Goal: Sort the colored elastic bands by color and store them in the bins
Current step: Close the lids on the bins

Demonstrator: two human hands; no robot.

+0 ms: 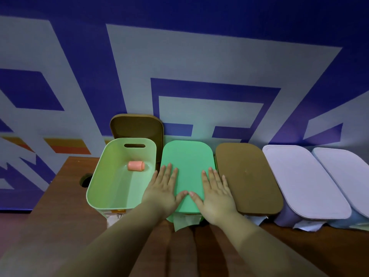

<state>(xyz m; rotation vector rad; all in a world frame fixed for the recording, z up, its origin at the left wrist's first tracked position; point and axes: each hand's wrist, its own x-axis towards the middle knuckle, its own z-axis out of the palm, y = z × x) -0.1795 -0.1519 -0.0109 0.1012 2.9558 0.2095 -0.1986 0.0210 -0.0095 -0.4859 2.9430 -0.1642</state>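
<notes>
Behind everything rises a matte wall (179,47) painted in deep blue with broad pale-grey angular bands, plus a short orange stripe low at nine o'clock. Below it runs a brown wood-grain table (65,214), smooth-faced, with a round cable hole near its left end.

Five rounded-rectangle plastic bins stand in a row along the wall. At ten o'clock from the hands sits the open light-green bin (95,188), glossy inside, with a slot handle cut in its far wall. On its floor, toward the far end, lies a roll of pink-orange elastic band (136,166), a short, soft-looking cylinder. A brown lid (137,126) leans upright against the wall just behind this bin.

Dead centre is the green lid (187,156), flat and matte, capping its bin. At two o'clock is a closed bin with a brown lid, speckled and dull (247,176), and at three o'clock two bins with pale lilac lids (303,180), the second lilac lid (347,172) partly cut off by the edge.

Both palms lie flat on the near half of the green lid. The left hand (162,189) and the right hand (216,193) have straight, slightly spread fingers pointing to twelve o'clock, thumbs angled inward until the tips nearly meet. Neither hand holds anything; they only press on the lid. Crumpled paper labels hang from the bins' near ends.
</notes>
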